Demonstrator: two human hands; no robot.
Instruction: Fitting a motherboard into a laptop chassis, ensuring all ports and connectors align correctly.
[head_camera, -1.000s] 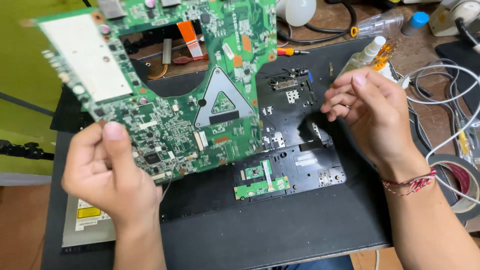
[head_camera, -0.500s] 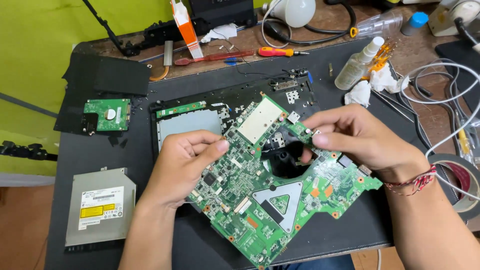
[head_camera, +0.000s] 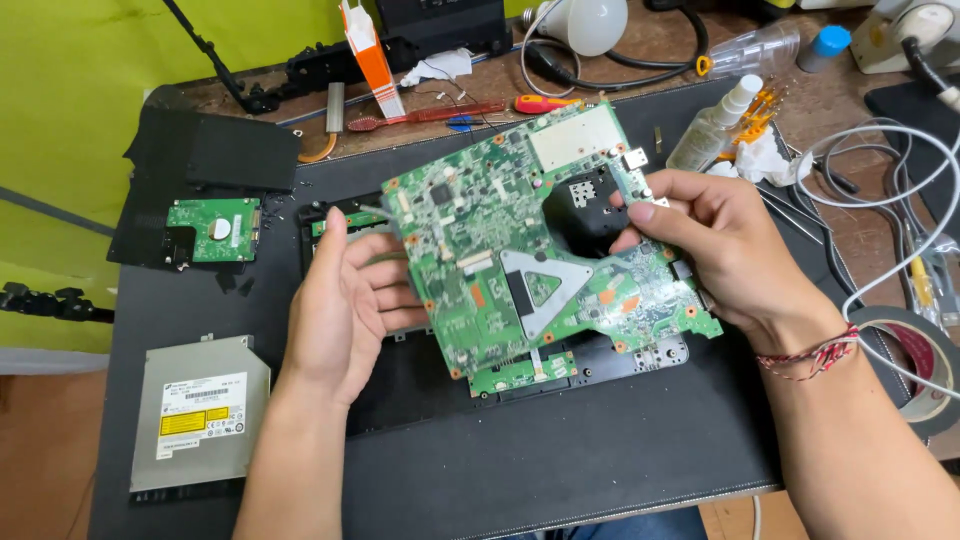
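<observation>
**Green motherboard held tilted between both hands above the desk**

The right hand (head_camera: 725, 250) grips the green motherboard (head_camera: 520, 240) by its right edge, thumb pressed beside the black fan housing (head_camera: 585, 210) and fingers wrapped behind the board. The left hand (head_camera: 345, 305) is open, palm turned toward the board, its fingertips touching the board's left edge. The board sits tilted between the two hands, above the black laptop base (head_camera: 600, 365) that lies on the dark desk (head_camera: 560, 460). Well left of the left hand lies a silver optical drive (head_camera: 200, 410), and beyond it a small green hard-drive board (head_camera: 212, 230). Past the right hand, a clear spray bottle (head_camera: 712, 130) lies among white cables (head_camera: 880, 200).
</observation>
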